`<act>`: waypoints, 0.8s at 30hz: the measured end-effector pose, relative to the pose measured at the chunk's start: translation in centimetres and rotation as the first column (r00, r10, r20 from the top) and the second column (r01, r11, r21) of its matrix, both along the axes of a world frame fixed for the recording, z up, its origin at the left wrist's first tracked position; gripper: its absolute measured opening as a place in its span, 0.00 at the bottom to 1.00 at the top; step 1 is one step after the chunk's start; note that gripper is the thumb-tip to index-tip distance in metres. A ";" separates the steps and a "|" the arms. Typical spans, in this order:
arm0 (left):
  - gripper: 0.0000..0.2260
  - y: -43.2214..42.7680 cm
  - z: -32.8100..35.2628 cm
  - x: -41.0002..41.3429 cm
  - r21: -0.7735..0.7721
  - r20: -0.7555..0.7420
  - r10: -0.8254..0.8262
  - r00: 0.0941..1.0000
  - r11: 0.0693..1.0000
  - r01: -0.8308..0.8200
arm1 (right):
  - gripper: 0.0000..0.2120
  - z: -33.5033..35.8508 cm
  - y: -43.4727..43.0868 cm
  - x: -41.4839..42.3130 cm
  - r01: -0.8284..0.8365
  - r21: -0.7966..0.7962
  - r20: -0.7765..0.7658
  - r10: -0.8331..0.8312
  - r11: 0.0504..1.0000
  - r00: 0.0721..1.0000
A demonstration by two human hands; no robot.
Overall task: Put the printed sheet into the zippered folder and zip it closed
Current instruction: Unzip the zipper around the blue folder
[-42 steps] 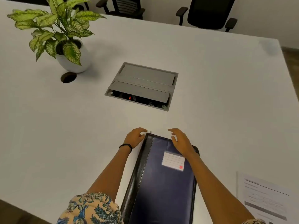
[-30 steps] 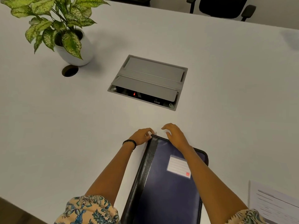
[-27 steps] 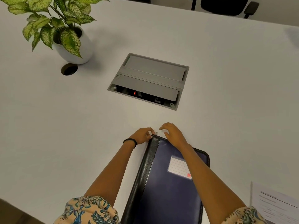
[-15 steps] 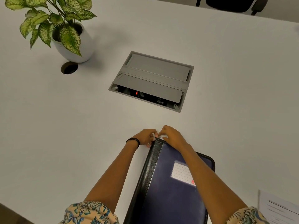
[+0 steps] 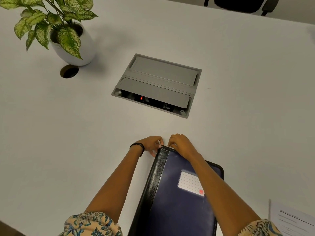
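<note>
A dark blue zippered folder (image 5: 177,206) with a black spine and a white label lies closed on the white table (image 5: 68,133), straight in front of me. At its far left corner my left hand (image 5: 151,145) grips the spine's end with curled fingers. Beside it my right hand (image 5: 179,143) pinches something small at the folder's top edge, seemingly the zipper pull. The two hands nearly touch. The printed sheet (image 5: 293,220) lies flat on the table at the lower right, partly cut off by the frame.
A grey recessed cable box (image 5: 158,84) with its flap open sits in the table's middle. At the far left stands a potted plant (image 5: 68,40) in a white pot, next to a round cable hole (image 5: 69,71). Office chairs stand beyond the far edge.
My right hand slid left along the folder's far edge until it met the left hand at the corner, and its fingers curled into a pinch. The view tilted downward.
</note>
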State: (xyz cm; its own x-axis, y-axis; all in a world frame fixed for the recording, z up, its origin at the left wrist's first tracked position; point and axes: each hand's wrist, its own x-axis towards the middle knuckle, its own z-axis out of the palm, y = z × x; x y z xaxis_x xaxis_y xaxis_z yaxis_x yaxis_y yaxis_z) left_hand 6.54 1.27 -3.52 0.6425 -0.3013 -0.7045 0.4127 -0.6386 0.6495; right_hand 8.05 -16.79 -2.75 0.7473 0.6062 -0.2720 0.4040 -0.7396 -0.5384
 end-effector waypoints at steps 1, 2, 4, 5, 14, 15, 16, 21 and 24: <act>0.06 0.0 0.0 0.0 0.003 -0.005 0.002 1.000 1.000 -0.002 | 0.09 0.0 -0.1 0.0 -0.004 -0.003 0.011 0.004 1.000 1.000; 0.06 0.0 0.1 0.1 0.006 -0.007 0.000 1.000 1.000 0.000 | 0.09 0.0 -0.2 0.0 -0.008 -0.010 0.022 0.008 1.000 1.000; 0.06 0.0 0.2 0.1 0.014 -0.005 -0.009 1.000 1.000 0.009 | 0.09 -0.1 -0.7 0.0 -0.014 -0.027 0.042 0.016 1.000 0.999; 0.05 0.0 0.2 0.0 0.017 -0.005 -0.011 1.000 1.000 0.011 | 0.09 -0.1 -1.0 0.0 -0.014 -0.032 0.048 0.016 0.999 0.999; 0.04 -1.0 1.2 1.0 0.090 -0.021 -0.059 0.998 0.994 0.060 | 0.10 -0.2 -2.6 -0.1 0.007 -0.079 0.098 0.001 0.997 0.995; 0.04 -1.2 1.2 1.0 0.113 -0.013 -0.071 0.997 0.991 0.072 | 0.10 -0.2 -2.8 0.0 0.016 -0.082 0.096 -0.009 0.997 0.995; 0.05 -1.5 1.2 1.1 0.143 0.007 -0.094 0.996 0.985 0.092 | 0.10 -0.2 -2.9 0.1 0.023 -0.083 0.098 -0.015 0.996 0.995; 0.11 -2.6 1.2 1.4 0.252 0.167 -0.270 0.948 0.941 0.224 | 0.09 -0.1 -2.7 0.7 0.005 -0.099 0.084 0.003 0.995 0.997; 0.10 -2.8 1.1 1.3 0.239 0.228 -0.271 0.935 0.947 0.216 | 0.09 0.2 -2.4 0.9 -0.002 -0.078 0.062 0.007 0.997 0.998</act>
State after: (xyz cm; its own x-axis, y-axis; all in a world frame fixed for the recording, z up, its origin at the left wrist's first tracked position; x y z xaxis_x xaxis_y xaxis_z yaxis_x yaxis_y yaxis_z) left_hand 7.87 -1.56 -2.43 0.7336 -0.3365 -0.5904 0.0661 -0.8294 0.5548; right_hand 8.99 -19.23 -2.53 0.7615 0.5884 -0.2720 0.4381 -0.7764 -0.4531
